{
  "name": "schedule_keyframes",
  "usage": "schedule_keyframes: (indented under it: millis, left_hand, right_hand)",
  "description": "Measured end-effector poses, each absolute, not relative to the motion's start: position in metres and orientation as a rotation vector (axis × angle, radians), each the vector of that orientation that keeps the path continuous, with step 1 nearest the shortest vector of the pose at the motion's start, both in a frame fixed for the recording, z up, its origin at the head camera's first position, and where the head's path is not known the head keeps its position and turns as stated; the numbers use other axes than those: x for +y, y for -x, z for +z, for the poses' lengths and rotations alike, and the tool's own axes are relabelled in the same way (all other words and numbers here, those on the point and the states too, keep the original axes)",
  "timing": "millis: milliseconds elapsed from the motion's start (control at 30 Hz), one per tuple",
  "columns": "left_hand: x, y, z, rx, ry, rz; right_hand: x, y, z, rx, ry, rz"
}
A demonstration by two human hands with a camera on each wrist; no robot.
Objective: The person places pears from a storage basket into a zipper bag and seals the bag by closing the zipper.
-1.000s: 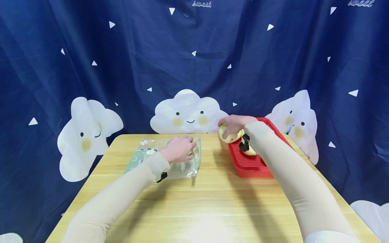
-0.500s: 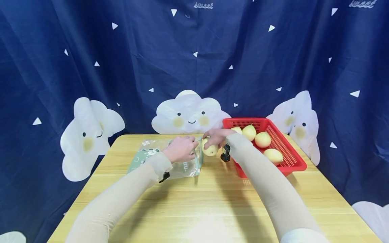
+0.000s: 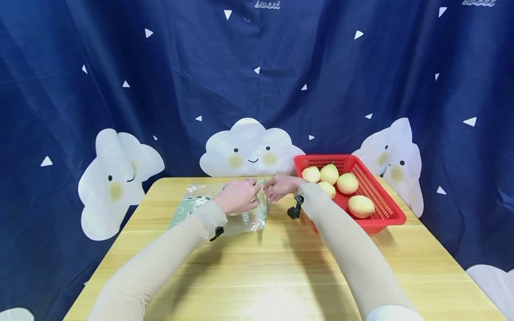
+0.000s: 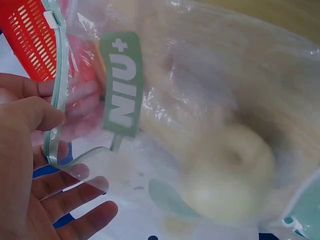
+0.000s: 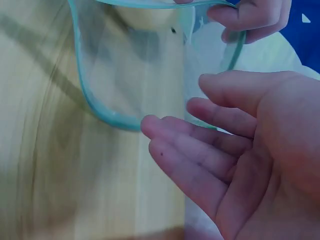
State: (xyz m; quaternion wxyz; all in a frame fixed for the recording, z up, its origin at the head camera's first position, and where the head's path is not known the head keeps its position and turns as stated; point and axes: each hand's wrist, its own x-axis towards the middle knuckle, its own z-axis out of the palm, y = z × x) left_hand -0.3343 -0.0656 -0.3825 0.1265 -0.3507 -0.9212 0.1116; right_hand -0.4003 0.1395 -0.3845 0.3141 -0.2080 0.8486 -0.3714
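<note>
A clear zip bag (image 3: pixel 246 227) with a green print lies on the table, its mouth held apart on the right side. Thumb and finger of my left hand (image 3: pixel 238 196) pinch the bag's zip edge (image 4: pixel 61 65). Inside the bag sits a pale yellow pear (image 4: pixel 227 172), blurred through the plastic in the left wrist view. My right hand (image 3: pixel 282 186) is just outside the mouth; in the right wrist view its fingers (image 5: pixel 200 160) are relaxed and hold nothing, fingertips right at the bag's rim (image 5: pixel 107 117).
To the right stands a red plastic basket (image 3: pixel 395 209) with several pears (image 3: pixel 360 206) in it, close beside my right forearm. The wooden table (image 3: pixel 249 276) ends at a blue curtain (image 3: pixel 180 67) with cloud faces behind it.
My right hand has carried a pear leftward from the basket to the bag's mouth and let it go inside. My left hand has stayed at the bag's edge.
</note>
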Motion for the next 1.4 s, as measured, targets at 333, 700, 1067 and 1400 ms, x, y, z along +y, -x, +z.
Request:
schedule_keyframes:
  millis: [333,700,1067,1400]
  left_hand:
    - [-0.069,0.334,-0.381,-2.624,1.029,0.3]
    - [-0.069,0.333,-0.381,-2.659,1.01,0.318]
    - [-0.071,0.332,-0.38,-2.63,1.021,0.324]
    - [-0.072,0.331,-0.379,-2.635,1.018,0.32]
  right_hand:
    - [0.163,0.387,-0.35,2.539,0.65,-0.715]
    - [0.208,0.387,-0.321,2.877,0.727,-0.602]
    - [0.249,0.39,-0.328,2.871,0.734,-0.347]
    - [0.271,0.39,-0.34,2.752,0.474,-0.314]
